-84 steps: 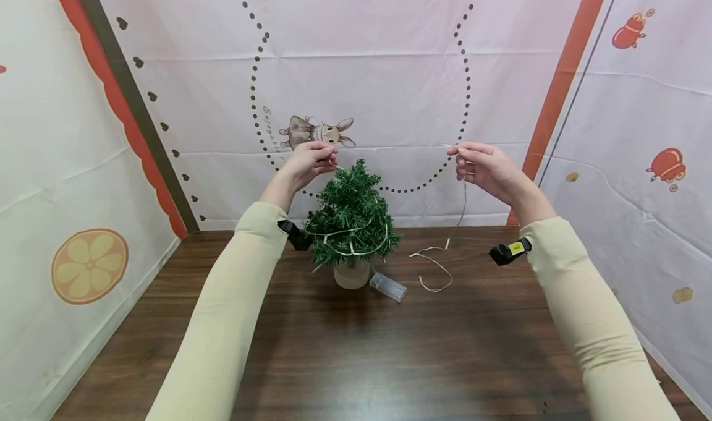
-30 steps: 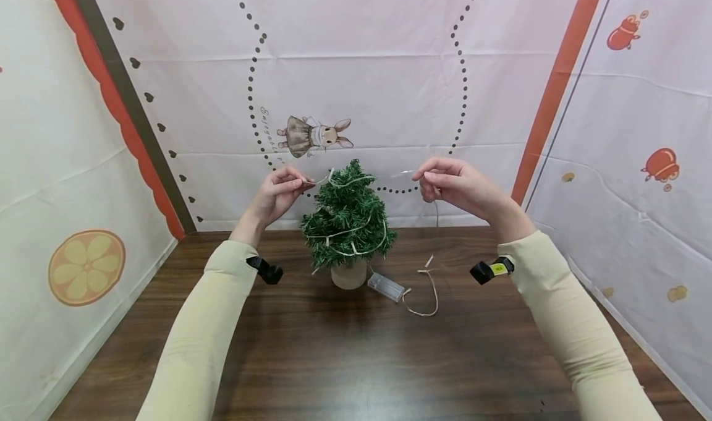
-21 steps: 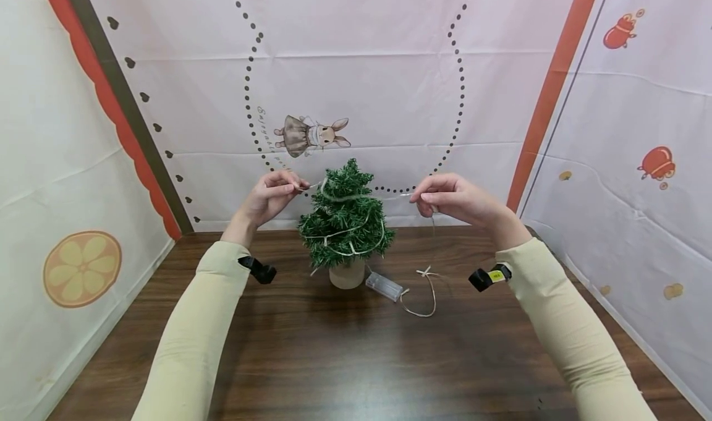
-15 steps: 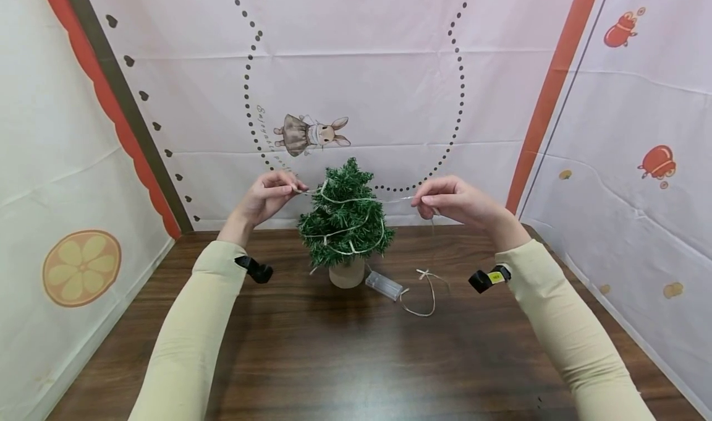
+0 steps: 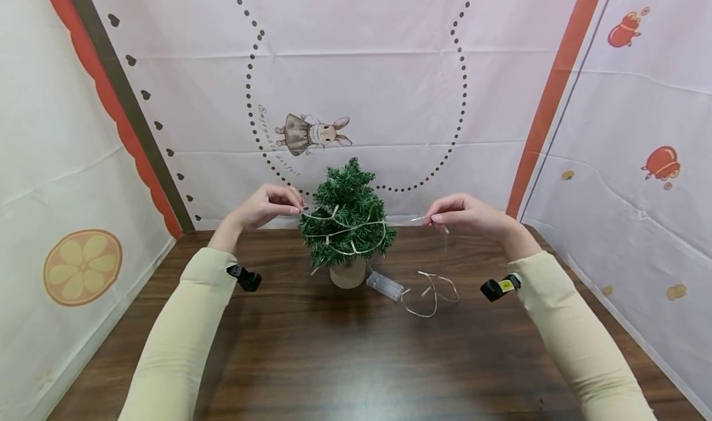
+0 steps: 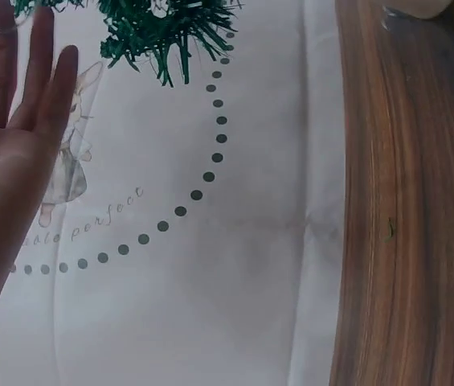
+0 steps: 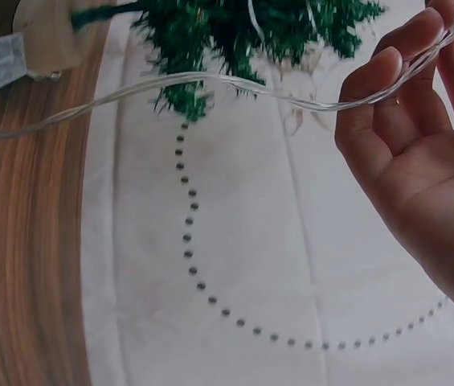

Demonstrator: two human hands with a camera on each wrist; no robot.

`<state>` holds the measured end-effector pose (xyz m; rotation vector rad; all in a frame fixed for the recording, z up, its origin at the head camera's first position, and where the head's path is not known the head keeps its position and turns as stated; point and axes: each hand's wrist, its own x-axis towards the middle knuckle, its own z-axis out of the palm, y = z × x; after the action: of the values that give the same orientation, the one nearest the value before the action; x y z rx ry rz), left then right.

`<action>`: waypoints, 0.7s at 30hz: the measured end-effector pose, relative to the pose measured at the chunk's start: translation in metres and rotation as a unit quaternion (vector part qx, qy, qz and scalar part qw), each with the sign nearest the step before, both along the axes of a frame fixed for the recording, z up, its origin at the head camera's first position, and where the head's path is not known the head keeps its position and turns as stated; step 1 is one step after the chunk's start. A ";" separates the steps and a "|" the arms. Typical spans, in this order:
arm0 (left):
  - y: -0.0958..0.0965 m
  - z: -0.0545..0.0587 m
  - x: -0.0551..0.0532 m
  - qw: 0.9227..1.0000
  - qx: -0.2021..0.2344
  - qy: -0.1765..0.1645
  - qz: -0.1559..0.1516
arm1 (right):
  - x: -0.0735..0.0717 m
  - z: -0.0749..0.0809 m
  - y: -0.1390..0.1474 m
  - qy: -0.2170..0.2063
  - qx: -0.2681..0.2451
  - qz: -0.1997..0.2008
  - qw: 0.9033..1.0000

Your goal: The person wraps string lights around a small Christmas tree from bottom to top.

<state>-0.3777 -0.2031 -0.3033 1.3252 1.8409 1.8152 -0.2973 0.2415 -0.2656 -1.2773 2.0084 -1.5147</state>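
A small green artificial Christmas tree stands in a pale pot on the wooden table. Thin clear string lights cross the tree's front in several strands. At the tree's left side my left hand pinches the string between thumb and fingers. Off to the right, my right hand pinches another stretch of it, with a length trailing down from the fingers. The clear battery box lies by the pot. In the left wrist view the left fingertips are partly cut off at the top edge.
A loose loop of the light string lies on the table right of the battery box. Printed cloth hangs behind the table and along both sides. Each wrist wears a black camera.
Both hands have come down from around treetop height, the left one also moving left. The held strand dropped from the top to lower across the tree's front. The loose string on the table shifted.
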 end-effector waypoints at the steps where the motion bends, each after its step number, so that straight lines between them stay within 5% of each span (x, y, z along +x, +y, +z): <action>1: 0.001 0.000 0.002 1.000 -0.003 0.006 0.000 | -0.001 -0.002 0.003 -0.006 -0.005 -0.006 1.000; 5: 0.006 -0.001 0.008 1.000 -0.017 0.026 0.005 | -0.003 -0.008 0.018 -0.035 -0.029 -0.014 0.999; 14: 0.015 -0.003 0.014 0.988 -0.078 0.103 0.088 | -0.004 -0.018 0.049 -0.093 -0.075 -0.032 0.992; 18: 0.020 0.004 0.026 0.976 -0.111 0.097 0.163 | -0.003 -0.018 0.058 -0.096 -0.067 -0.061 0.991; 21: 0.030 0.020 0.044 0.956 -0.110 0.099 0.253 | -0.003 -0.017 0.064 -0.101 -0.066 -0.076 0.990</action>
<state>-0.3338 -0.1729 -0.2834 1.0513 2.5949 1.6597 -0.3001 0.3053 -0.2821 -0.9900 1.9390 -1.7962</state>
